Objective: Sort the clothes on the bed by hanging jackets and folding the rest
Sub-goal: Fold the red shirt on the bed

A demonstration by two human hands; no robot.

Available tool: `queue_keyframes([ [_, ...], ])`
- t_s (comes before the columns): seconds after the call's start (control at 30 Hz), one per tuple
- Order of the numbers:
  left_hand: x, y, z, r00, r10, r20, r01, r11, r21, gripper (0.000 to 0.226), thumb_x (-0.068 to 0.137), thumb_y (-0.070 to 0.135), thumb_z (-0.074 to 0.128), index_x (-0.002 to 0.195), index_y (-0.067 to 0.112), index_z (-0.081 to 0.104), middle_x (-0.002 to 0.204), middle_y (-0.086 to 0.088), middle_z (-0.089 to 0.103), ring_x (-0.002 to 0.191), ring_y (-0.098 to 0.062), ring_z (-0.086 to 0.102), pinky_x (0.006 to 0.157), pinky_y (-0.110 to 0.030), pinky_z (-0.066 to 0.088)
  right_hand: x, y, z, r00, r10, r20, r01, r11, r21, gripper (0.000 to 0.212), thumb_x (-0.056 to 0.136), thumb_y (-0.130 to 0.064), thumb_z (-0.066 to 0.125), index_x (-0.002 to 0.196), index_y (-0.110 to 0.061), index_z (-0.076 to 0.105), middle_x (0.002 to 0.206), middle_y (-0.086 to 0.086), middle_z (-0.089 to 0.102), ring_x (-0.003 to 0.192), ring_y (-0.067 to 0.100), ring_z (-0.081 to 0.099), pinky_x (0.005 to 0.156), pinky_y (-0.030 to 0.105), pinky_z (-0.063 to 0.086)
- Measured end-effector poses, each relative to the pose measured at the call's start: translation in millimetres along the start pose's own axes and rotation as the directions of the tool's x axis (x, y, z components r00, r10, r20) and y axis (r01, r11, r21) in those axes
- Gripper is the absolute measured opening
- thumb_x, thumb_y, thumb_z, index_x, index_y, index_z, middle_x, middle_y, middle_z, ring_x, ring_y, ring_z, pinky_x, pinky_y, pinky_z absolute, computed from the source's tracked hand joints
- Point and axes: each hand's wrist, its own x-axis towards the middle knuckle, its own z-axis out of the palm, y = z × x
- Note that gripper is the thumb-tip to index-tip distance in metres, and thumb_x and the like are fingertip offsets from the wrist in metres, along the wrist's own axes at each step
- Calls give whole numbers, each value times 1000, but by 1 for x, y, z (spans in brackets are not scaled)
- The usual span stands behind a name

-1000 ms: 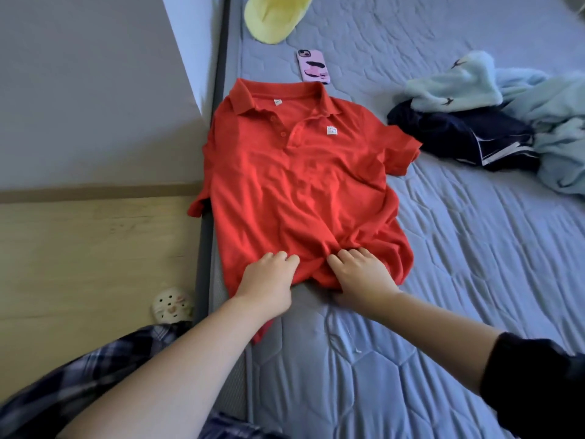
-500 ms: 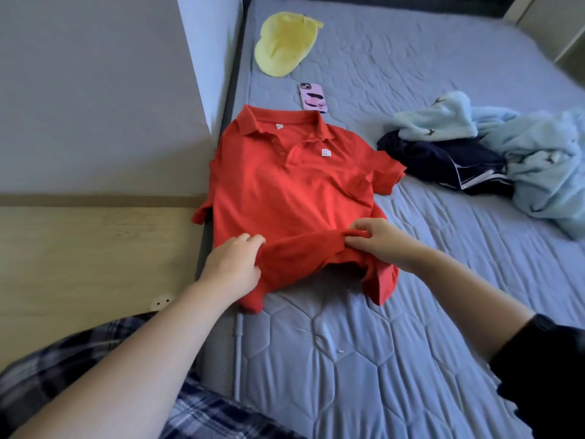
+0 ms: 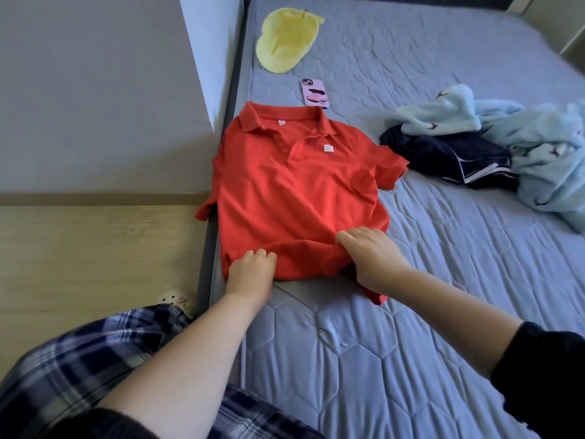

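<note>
Polo [image 3: 297, 198] is lying face up along the left edge of the bed [image 3: 411, 327], collar far, one sleeve hanging off the side. Change over the last second: the hands were bunched together mid-hem, then spreading and lifting it. Now they're coming back down, apart, and laying the bottom strip over the front. Left hand [image 3: 253, 269] is gripping the fold with curled fingers. Right hand [image 3: 372, 258] is lying over the fold's other end, thumb hidden, so can't tell if it's pinching or just pressing. Hem corner [image 3: 378, 299] is poking out under the right wrist, so the fold is looking uneven. Reading this as the polo's first fold in progress, sleeves not yet tucked. Navy garment [image 3: 443, 156] and light-blue garment [image 3: 522, 144] are sitting heaped well to the right, so most of the sort is pending. Cap [image 3: 288, 39] and phone [image 3: 313, 93] are lying beyond the collar.
</note>
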Motion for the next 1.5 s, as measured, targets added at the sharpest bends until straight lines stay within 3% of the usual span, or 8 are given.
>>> queue_keyframes([
  [0.27,7,-25,-33,756,87,649,-37,995,-90,26,78,2,42,89,7,66,92,-14,67,79,-29,62,58,-27,47,-12,21,-15,993,65,95,-87,966,242,35,67,5,51,97,-10,60,87,0,57,85,27,55,65,31,37],
  [0.4,5,-31,-35,475,-29,879,-248,954,165,22,82,8,47,93,5,66,95,-12,64,77,-25,56,69,-33,46,-23,17,-14,537,-261,802,10,953,304,37,79,-6,58,109,-23,70,101,-6,72,86,3,63,71,9,46],
  [0.57,2,-5,-31,831,200,519,43,907,-418,42,83,0,44,115,16,67,114,-5,69,85,-14,64,75,-21,48,-18,39,22,858,207,470,-458,721,520,13,86,-14,56,83,-6,66,80,11,71,78,28,69,62,28,50],
  [0.67,-3,7,-17,937,233,259,-129,922,-365,54,90,15,47,142,28,42,149,-1,38,135,-21,36,110,-33,32,-19,69,43,693,684,230,-701,562,439,12,88,-18,57,87,-6,60,87,12,61,77,27,61,67,30,46],
  [1.0,-11,28,13,908,183,378,-56,945,-323,67,95,35,50,151,35,13,161,3,-7,148,-19,-8,117,-51,10,-37,87,40,655,344,673,-422,-573,703,13,85,-6,60,96,-6,66,78,10,74,66,19,72,58,33,58],
  [1.2,-12,15,15,937,187,294,-42,899,-436,61,94,20,50,150,27,27,161,4,6,147,-12,3,119,-38,15,-48,106,26,472,506,722,-808,575,125,44,79,-39,75,105,-7,63,96,7,63,94,26,64,78,33,51],
  [1.37,-13,16,18,950,194,245,-77,905,-419,60,93,16,49,149,26,30,160,3,10,147,-12,6,117,-29,16,-44,100,15,269,583,766,-572,737,-360,25,87,-26,65,107,-11,64,66,-2,64,74,15,63,78,30,53],
  [1.5,-12,13,21,968,167,185,-79,911,-404,57,93,17,49,147,26,34,159,2,16,146,-14,12,115,-29,17,-31,81,36,637,691,341,-577,721,-384,42,89,-21,49,131,-17,47,131,3,51,123,27,47,95,43,43],
])
